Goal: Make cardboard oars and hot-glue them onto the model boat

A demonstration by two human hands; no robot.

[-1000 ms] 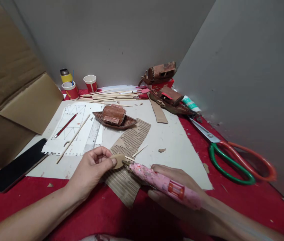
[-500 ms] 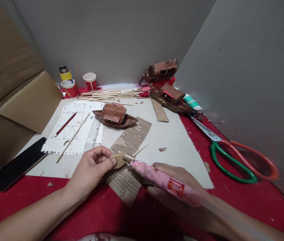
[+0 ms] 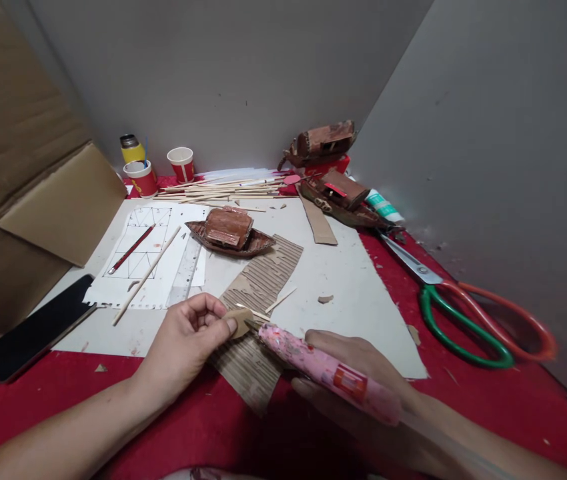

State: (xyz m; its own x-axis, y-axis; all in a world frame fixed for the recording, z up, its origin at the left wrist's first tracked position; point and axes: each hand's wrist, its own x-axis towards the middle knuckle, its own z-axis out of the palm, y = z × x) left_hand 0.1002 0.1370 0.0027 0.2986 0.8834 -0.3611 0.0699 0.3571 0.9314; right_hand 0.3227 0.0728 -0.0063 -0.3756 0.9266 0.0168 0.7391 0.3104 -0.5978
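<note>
My left hand (image 3: 187,341) pinches a small tan cardboard piece (image 3: 241,319) between thumb and fingers, just above a strip of corrugated cardboard (image 3: 258,293). My right hand (image 3: 358,373) grips a pink glue gun (image 3: 328,372) whose nozzle touches the edge of that small piece. A brown model boat (image 3: 228,232) sits on the white sheet beyond the strip.
Large scissors (image 3: 463,303) with green and orange handles lie at the right. A black phone (image 3: 41,327) lies at the left beside a drawn paper (image 3: 151,257), a ruler (image 3: 185,270) and a red pencil (image 3: 131,249). Wooden sticks (image 3: 218,189), paper cups (image 3: 181,164) and two more model boats (image 3: 336,193) stand at the back.
The glue gun's nozzle pulled slightly away from the small cardboard piece and has come back to touch it. My left hand has barely moved.
</note>
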